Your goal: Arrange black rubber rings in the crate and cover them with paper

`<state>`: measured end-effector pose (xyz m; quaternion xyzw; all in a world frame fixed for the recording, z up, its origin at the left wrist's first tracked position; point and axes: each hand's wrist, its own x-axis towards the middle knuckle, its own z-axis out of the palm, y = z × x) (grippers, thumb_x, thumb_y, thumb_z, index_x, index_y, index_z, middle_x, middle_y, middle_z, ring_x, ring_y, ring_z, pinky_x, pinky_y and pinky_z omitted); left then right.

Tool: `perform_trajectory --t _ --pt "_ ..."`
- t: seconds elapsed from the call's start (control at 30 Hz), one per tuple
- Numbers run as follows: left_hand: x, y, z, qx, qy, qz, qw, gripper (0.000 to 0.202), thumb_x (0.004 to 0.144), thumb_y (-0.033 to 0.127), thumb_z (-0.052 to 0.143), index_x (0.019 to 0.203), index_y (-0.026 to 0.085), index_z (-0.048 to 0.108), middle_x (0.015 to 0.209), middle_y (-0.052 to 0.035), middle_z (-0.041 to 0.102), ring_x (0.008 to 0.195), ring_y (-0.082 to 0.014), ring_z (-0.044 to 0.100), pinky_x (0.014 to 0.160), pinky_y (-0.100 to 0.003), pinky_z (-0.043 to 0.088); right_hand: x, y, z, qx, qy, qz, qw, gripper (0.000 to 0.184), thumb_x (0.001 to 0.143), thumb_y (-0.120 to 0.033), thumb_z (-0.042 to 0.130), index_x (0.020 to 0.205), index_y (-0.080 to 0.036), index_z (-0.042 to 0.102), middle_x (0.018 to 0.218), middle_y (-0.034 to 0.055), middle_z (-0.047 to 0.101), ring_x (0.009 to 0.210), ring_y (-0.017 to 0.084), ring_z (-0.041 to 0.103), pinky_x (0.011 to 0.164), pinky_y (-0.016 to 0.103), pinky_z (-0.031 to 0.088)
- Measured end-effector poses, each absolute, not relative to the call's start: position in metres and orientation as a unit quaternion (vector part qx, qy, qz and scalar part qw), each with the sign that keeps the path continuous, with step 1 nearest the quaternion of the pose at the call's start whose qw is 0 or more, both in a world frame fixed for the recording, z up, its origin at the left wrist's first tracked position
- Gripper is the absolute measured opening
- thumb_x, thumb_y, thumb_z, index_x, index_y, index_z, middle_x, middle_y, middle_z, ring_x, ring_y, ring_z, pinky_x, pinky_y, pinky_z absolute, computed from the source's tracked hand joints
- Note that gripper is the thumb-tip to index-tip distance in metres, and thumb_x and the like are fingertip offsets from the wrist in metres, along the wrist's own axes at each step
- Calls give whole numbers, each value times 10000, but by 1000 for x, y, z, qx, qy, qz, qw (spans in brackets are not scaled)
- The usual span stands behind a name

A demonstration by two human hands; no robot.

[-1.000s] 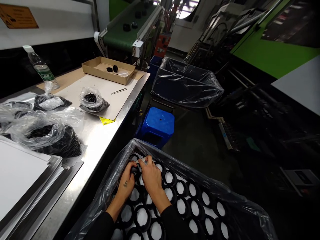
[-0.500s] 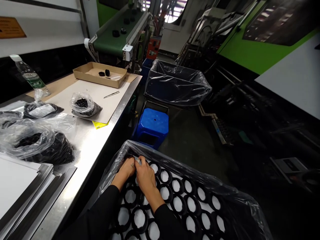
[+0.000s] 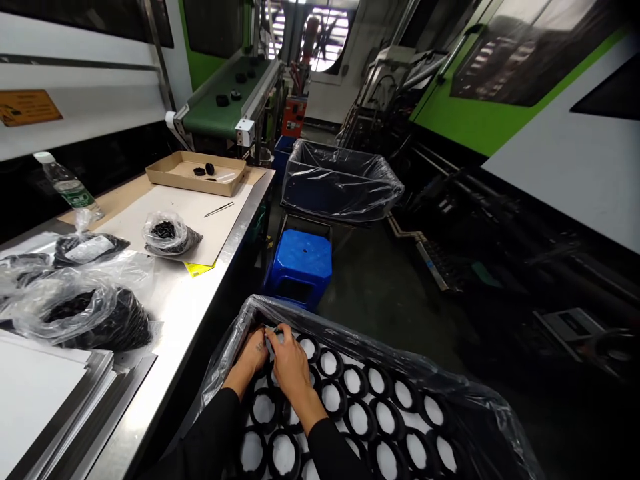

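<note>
Both hands reach into the far left corner of a plastic-lined bin [image 3: 425,373], among rows of black plastic rings [image 3: 358,417] lying on white sheet. My left hand [image 3: 254,351] is curled against the liner, its fingers mostly hidden behind the knuckles. Close beside it, my right hand [image 3: 290,363] has thumb and index finger bent together, with a small dark bit showing between them. What either hand grips in the corner cannot be made out. More rings lie around and below my right wrist.
On the steel table [image 3: 200,303] at left are open bags of small black parts [image 3: 113,320], tweezers [image 3: 219,209], a cardboard tray [image 3: 195,183] and a bottle [image 3: 70,187]. Ahead stand a blue stool [image 3: 304,257], a second lined bin [image 3: 343,190] and a green conveyor [image 3: 215,117].
The view has tilted up and turned slightly, so the scene sits lower. Both hands stay in the same bin corner; the right thumb and index finger have shifted a little.
</note>
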<state>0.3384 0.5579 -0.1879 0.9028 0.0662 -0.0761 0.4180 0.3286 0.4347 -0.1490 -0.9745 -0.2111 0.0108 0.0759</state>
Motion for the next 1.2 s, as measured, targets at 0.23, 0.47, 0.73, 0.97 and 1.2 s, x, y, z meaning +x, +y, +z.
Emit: perform_trajectory --t 0.23,0.47,0.73,0.97,1.2 --pt "329 557 -164 900 41 0 435 468 901 73 497 1359 113 414 1433 -172 433 1337 -300 393 1092 -542 348 323 436 -172 -975 -199 1 103 503 883 -10 395 1358 -172 440 1315 96 513 1174 214 507 1013 364 427" --pt "310 583 -114 888 -19 -8 460 564 772 -10 387 1261 205 568 1290 -43 614 1214 -187 539 1084 -334 397 336 465 -183 -979 -170 -4 110 341 903 -154 545 1243 -179 526 1242 90 542 1077 237 552 933 459 462" --pt "322 547 -158 898 -3 -37 438 339 900 80 531 1234 140 539 1285 -117 572 1232 -265 507 1040 -517 418 319 430 -175 -981 -142 -19 131 502 875 -12 421 1346 -188 443 1353 125 456 1221 245 467 1004 407 430" --pt "349 554 -200 894 11 -93 439 278 904 245 606 1167 158 586 1260 -103 579 1195 -278 527 1014 -534 432 322 427 -182 -984 -103 -34 141 495 833 -70 539 1312 -184 500 1310 182 450 1179 327 438 1002 484 390" --pt "348 557 -196 862 100 -85 489 351 930 302 565 1253 167 533 1321 -121 542 1216 -283 514 1036 -542 408 320 437 -185 -970 -74 -61 223 559 812 -85 575 1346 -180 440 1316 164 420 1210 303 410 1032 494 349"
